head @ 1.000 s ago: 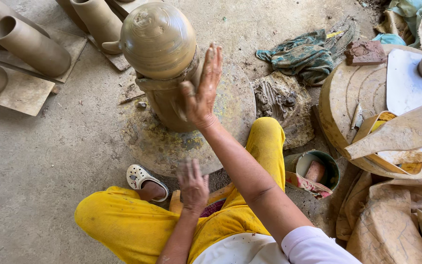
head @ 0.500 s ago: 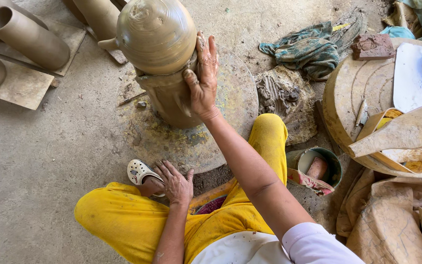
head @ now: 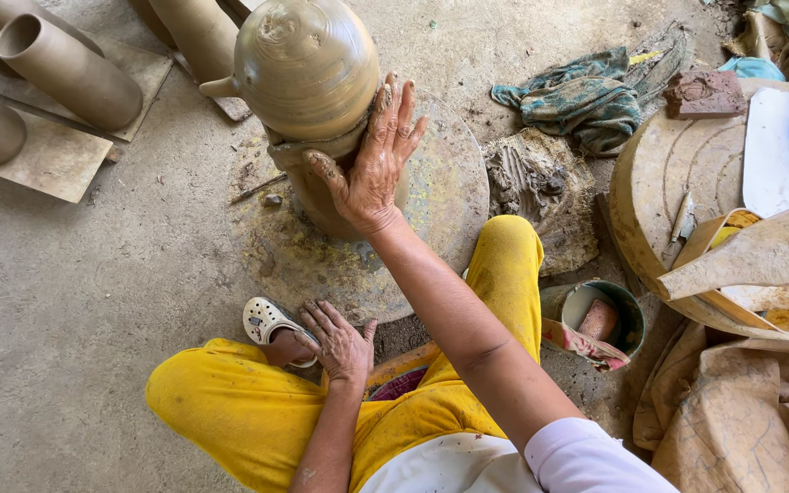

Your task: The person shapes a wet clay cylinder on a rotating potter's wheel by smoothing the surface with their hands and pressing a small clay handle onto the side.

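right hand (head: 372, 164) is spread wide, palm flat on the near side of the pot (head: 308, 82), fingers pointing up along the narrow waist where the round upper part sits on a smaller base. nothing gripped, just pressed against wet clay. left hand (head: 340, 340) is down near, fingers loosely open, resting on the ankle just beside the white shoe (head: 267, 319), holding nothing.

the pot stands upright in the middle of the wheel (head: 440, 196), a little spout poking out on its left side. it looks top-heavy: a big bulb over a slim neck, and only one hand steadying it. too hard a push from that palm and i'd judge the soft waist could buckle or the top could lean far and left, with no hand on the other side to catch it. muddy fingers could also drag and mar the smooth wall.

outward now: clay lump (head: 527, 183) just right of the wheel, a rag (head: 586, 96) beyond it. a small bucket (head: 604, 319) sits near the yellow knee, close enough for a shifting leg to knock. far left, clay tubes (head: 66, 68) on boards, well apart. the spout faces that way, and looks the easiest bit to snap.
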